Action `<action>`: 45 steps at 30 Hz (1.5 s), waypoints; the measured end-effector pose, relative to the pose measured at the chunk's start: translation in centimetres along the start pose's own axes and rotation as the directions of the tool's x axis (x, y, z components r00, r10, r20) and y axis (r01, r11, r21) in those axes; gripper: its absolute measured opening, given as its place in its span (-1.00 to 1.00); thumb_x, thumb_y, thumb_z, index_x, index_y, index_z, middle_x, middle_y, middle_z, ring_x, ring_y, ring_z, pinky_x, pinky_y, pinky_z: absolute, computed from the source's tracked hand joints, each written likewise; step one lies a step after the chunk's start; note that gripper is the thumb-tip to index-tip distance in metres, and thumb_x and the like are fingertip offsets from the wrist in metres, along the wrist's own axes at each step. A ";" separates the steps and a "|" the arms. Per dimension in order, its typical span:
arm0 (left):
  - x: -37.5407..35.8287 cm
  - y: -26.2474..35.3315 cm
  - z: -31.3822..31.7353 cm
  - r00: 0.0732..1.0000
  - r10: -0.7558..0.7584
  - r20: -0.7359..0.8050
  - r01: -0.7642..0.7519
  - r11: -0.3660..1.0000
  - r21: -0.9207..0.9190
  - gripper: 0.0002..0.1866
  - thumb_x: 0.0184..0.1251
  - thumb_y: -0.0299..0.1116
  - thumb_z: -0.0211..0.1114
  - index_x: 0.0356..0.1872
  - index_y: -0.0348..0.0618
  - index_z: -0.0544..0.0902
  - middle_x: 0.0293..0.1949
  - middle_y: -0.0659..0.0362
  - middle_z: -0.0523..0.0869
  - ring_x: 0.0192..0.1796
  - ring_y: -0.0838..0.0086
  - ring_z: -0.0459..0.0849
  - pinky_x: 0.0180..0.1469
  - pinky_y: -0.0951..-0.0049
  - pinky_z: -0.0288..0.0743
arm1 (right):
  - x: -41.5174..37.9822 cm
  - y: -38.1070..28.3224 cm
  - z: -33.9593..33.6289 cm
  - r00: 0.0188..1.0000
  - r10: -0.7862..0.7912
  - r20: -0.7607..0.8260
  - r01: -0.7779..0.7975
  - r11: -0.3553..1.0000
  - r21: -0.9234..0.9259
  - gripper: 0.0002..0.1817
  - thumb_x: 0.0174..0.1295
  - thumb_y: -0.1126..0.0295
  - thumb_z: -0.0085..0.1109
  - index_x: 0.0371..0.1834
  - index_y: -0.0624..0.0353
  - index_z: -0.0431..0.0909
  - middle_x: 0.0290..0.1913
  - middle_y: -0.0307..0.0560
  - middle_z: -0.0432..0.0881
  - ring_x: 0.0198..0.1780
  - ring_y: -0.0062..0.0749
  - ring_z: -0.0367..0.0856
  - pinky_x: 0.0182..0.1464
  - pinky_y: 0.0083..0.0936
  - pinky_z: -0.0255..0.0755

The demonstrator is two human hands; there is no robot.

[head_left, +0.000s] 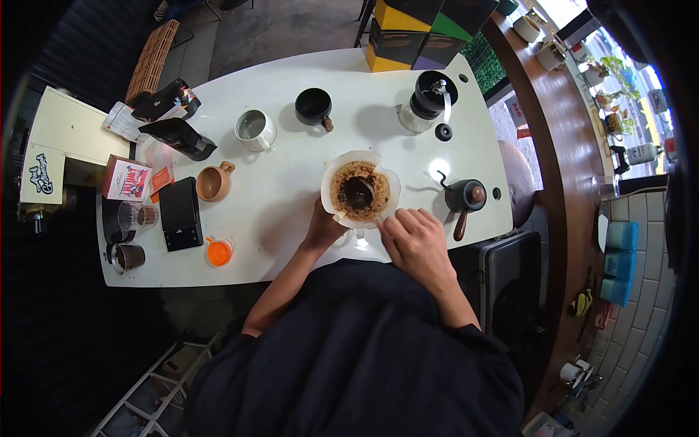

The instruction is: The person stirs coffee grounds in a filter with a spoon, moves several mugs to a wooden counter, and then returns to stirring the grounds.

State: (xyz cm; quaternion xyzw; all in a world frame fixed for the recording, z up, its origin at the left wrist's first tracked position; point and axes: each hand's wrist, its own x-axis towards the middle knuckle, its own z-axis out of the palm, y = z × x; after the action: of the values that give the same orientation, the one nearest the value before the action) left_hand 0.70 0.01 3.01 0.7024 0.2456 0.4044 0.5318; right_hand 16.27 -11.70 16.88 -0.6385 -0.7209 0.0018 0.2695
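Observation:
A white paper filter (pixel 391 180) with wet brown coffee grounds (pixel 349 178) inside stands open at the table's near middle. My left hand (pixel 326 224) is at its lower left side, fingers partly hidden behind the filter and what bears it. Close to the filter's lower right rim, my right hand (pixel 416 242) is closed, its fingers pinched together on something I cannot make out. A pale streak, perhaps a spoon, shows over the dark liquid in the middle. Part of a clear glass vessel shows below the filter.
Right of the filter stands a black kettle (pixel 464 197); behind it, a hand grinder (pixel 435 95). Farther back are a black cup (pixel 314 107) and a white mug (pixel 255 130). Leftward lie a brown cup (pixel 212 183), black scale (pixel 180 214), orange cup (pixel 218 252) and coffee bags (pixel 178 138).

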 end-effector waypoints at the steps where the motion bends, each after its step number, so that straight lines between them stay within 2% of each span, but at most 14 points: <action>1: 0.0 0.0 0.0 1.000 -0.005 -0.002 0.005 1.000 -0.013 -0.44 0.03 -0.46 0.66 0.11 -0.25 0.66 0.04 0.06 0.79 0.10 0.28 0.77 0.20 0.25 0.63 | -0.1 -0.1 0.3 1.000 -0.001 -0.001 0.001 1.000 0.000 -0.73 0.30 0.42 0.33 -0.50 0.14 0.44 -0.49 -0.14 0.43 -0.47 -0.20 0.49 -0.32 -0.27 0.38; 5: -0.1 -0.2 -0.2 0.999 -0.036 0.019 0.036 0.999 -0.033 -0.46 0.04 -0.45 0.65 0.10 -0.26 0.66 0.04 0.05 0.79 0.10 0.26 0.78 0.20 0.25 0.63 | 0.0 -0.7 0.2 0.997 -0.064 0.054 0.062 0.998 0.032 -0.75 0.31 0.37 0.35 -0.46 0.11 0.46 -0.49 -0.20 0.43 -0.45 -0.29 0.52 -0.31 -0.32 0.40; 11: 0.1 -0.2 -0.1 1.000 0.007 0.005 -0.007 1.000 -0.009 -0.46 0.04 -0.44 0.65 0.10 -0.26 0.66 0.03 0.05 0.80 0.09 0.25 0.78 0.19 0.26 0.63 | 0.4 -0.1 -0.3 0.999 0.036 0.010 -0.036 0.999 0.014 -0.73 0.31 0.42 0.31 -0.48 0.16 0.41 -0.49 -0.11 0.44 -0.43 -0.17 0.53 -0.30 -0.25 0.39; 14: 0.1 -0.1 -0.2 1.000 0.028 0.003 -0.028 1.000 0.007 -0.46 0.05 -0.44 0.65 0.10 -0.27 0.66 0.03 0.05 0.80 0.09 0.24 0.78 0.19 0.26 0.63 | 0.2 -0.3 -0.1 0.997 0.007 0.073 -0.016 0.992 0.125 -0.72 0.33 0.43 0.30 -0.48 0.18 0.41 -0.49 -0.08 0.44 -0.43 -0.12 0.53 -0.30 -0.22 0.40; 17: 0.0 -0.2 -0.2 1.000 -0.018 0.015 0.019 1.000 -0.025 -0.46 0.05 -0.44 0.65 0.10 -0.27 0.67 0.03 0.05 0.80 0.09 0.25 0.78 0.20 0.25 0.63 | 0.3 -0.7 -0.9 0.998 0.023 0.062 -0.032 0.987 0.155 -0.75 0.34 0.46 0.27 -0.47 0.21 0.42 -0.49 -0.04 0.44 -0.43 -0.08 0.53 -0.32 -0.21 0.39; 19: 0.0 -0.1 -0.1 1.000 -0.027 0.004 0.028 0.998 -0.057 -0.45 0.03 -0.44 0.66 0.10 -0.26 0.67 0.04 0.07 0.80 0.09 0.25 0.78 0.20 0.26 0.63 | 0.4 -0.6 -1.4 0.988 0.134 -0.070 -0.119 0.975 0.186 -0.74 0.38 0.48 0.22 -0.47 0.27 0.41 -0.51 0.00 0.43 -0.50 -0.06 0.50 -0.37 -0.23 0.36; 20: 0.0 0.0 -0.1 1.000 -0.027 0.005 0.027 0.998 -0.058 -0.45 0.03 -0.44 0.66 0.10 -0.26 0.67 0.04 0.07 0.80 0.09 0.25 0.78 0.20 0.26 0.63 | 0.2 -0.3 -1.1 0.968 0.242 -0.070 -0.207 0.923 0.325 -0.68 0.42 0.44 0.22 -0.51 0.26 0.40 -0.59 -0.02 0.38 -0.60 -0.15 0.42 -0.48 -0.26 0.26; 21: 0.1 0.2 -0.1 1.000 -0.026 0.010 0.026 0.999 -0.044 -0.43 0.03 -0.44 0.66 0.11 -0.25 0.66 0.05 0.07 0.79 0.10 0.26 0.77 0.21 0.26 0.62 | 0.2 -0.1 -1.1 0.968 0.242 -0.072 -0.207 0.923 0.324 -0.68 0.42 0.44 0.22 -0.51 0.26 0.40 -0.59 -0.02 0.38 -0.60 -0.15 0.42 -0.48 -0.26 0.26; 23: 0.1 0.2 -0.2 1.000 -0.025 0.014 0.026 0.999 -0.028 -0.42 0.02 -0.43 0.67 0.12 -0.25 0.66 0.06 0.07 0.79 0.10 0.26 0.77 0.22 0.26 0.62 | 0.2 0.5 -0.9 0.908 0.417 0.029 -0.370 0.769 0.521 -0.60 0.52 0.40 0.12 -0.54 0.34 0.36 -0.66 -0.04 0.25 -0.65 -0.30 0.21 -0.51 -0.29 0.10; 24: 0.1 0.2 -0.2 1.000 -0.023 0.016 0.023 0.999 -0.037 -0.41 0.02 -0.44 0.67 0.13 -0.25 0.65 0.07 0.07 0.78 0.12 0.26 0.76 0.23 0.26 0.61 | 0.2 0.8 -0.4 0.888 0.458 0.038 -0.396 0.719 0.571 -0.53 0.60 0.34 0.04 -0.54 0.39 0.36 -0.70 -0.17 0.14 -0.61 -0.50 0.04 -0.51 -0.34 -0.04; 30: 0.1 0.1 0.0 1.000 -0.012 -0.002 0.012 0.998 -0.061 -0.39 0.02 -0.44 0.67 0.16 -0.26 0.64 0.08 0.07 0.78 0.14 0.26 0.75 0.24 0.25 0.60 | -1.0 2.3 2.3 0.806 0.564 0.182 -0.497 0.477 0.725 -0.50 0.63 0.24 0.04 -0.46 0.44 0.49 -0.65 -0.42 0.15 -0.54 -0.73 0.03 -0.52 -0.42 -0.10; 39: -0.1 -0.1 0.0 1.000 -0.017 0.005 0.017 1.000 -0.007 -0.36 0.04 -0.46 0.66 0.20 -0.29 0.60 0.09 0.05 0.78 0.12 0.27 0.77 0.21 0.27 0.62 | -1.2 2.4 3.6 0.711 0.687 0.152 -0.584 0.456 0.672 -0.57 0.59 0.25 0.13 -0.22 0.53 0.68 -0.69 -0.44 0.14 -0.58 -0.77 0.02 -0.55 -0.43 -0.14; 43: 0.0 -0.2 0.0 1.000 -0.027 0.000 0.027 0.999 -0.040 -0.35 0.06 -0.46 0.65 0.22 -0.29 0.58 0.08 0.05 0.78 0.12 0.28 0.77 0.21 0.28 0.63 | -0.7 1.6 3.0 0.749 0.656 0.094 -0.545 0.529 0.651 -0.56 0.58 0.26 0.14 -0.32 0.51 0.64 -0.70 -0.41 0.11 -0.59 -0.75 0.01 -0.55 -0.42 -0.14; 45: 0.0 -0.1 0.0 0.999 -0.046 0.004 0.046 0.996 -0.071 -0.36 0.06 -0.46 0.65 0.21 -0.29 0.59 0.08 0.06 0.78 0.12 0.28 0.77 0.21 0.28 0.63 | -0.6 1.4 2.6 0.756 0.634 0.161 -0.564 0.509 0.650 -0.54 0.60 0.24 0.14 -0.34 0.49 0.64 -0.63 -0.52 0.17 -0.53 -0.80 0.03 -0.52 -0.47 -0.16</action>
State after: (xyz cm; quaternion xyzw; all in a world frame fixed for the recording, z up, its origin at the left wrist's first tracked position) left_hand 0.72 0.04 2.94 0.6777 0.2466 0.3999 0.5657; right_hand 16.54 -11.11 13.90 -0.7070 -0.3906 0.3197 0.4953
